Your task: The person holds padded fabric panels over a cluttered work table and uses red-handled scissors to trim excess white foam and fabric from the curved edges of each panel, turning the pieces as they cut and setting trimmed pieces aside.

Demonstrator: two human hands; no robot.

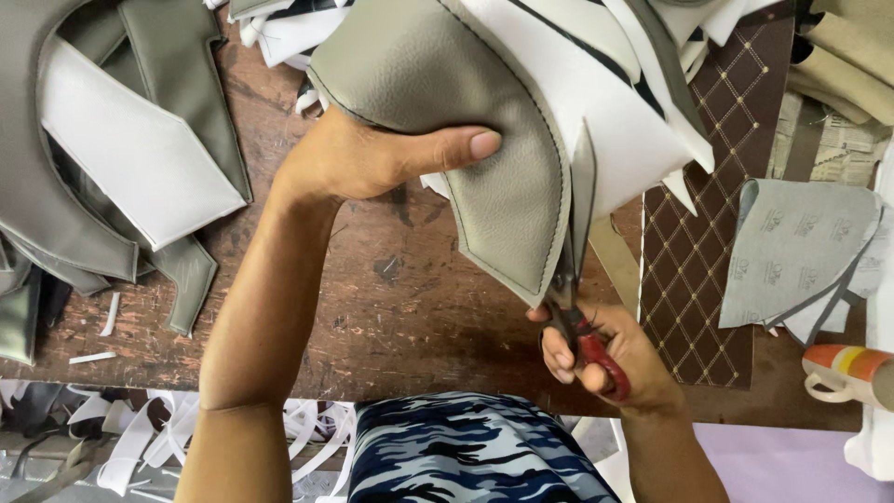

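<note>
Over worn wooden bench [372,298], grey leather panel [438,84] gripped by left hand [372,158]; red-handled scissors [582,307] clasped by right hand [605,359], edge trimming partway done, offcuts [140,438] dropped below

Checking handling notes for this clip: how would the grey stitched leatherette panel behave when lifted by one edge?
The grey panel probably flexes rather than flops: it curves smoothly under the left hand. It seems light, since one hand holds it up. The scissors in the right hand suggest it cuts easily.

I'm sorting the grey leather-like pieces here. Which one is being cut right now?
The stitched grey piece at top centre, backed in white: the left hand holds it up while the right hand works red-handled scissors along its edge. The other grey pieces lie untouched at left.
</note>
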